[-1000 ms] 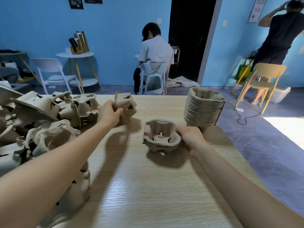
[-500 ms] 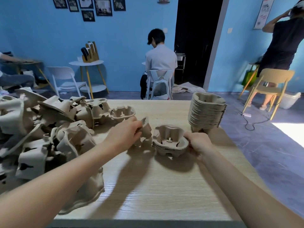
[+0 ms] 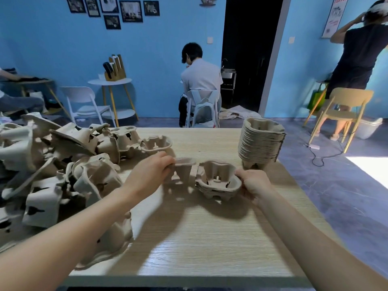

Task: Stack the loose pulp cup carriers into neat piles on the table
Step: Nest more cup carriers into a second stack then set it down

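My left hand (image 3: 150, 174) grips a single pulp cup carrier (image 3: 183, 170) by its rim, holding it upright just left of a short stack of carriers (image 3: 217, 181) in the middle of the wooden table (image 3: 199, 238). My right hand (image 3: 254, 183) holds the right edge of that short stack. A tall, neat stack of carriers (image 3: 261, 142) stands at the table's far right. A big jumbled heap of loose carriers (image 3: 63, 164) covers the left side of the table.
A lone upright carrier (image 3: 156, 143) sits at the heap's right edge. Beyond the table a person sits on a chair (image 3: 203, 108) with their back to me. Another person stands at the far right near a tan chair (image 3: 344, 110).
My left hand has carried one carrier from the heap rightward to just beside the short stack and turned it upright. My right hand has stayed on the stack. The view has tilted up.
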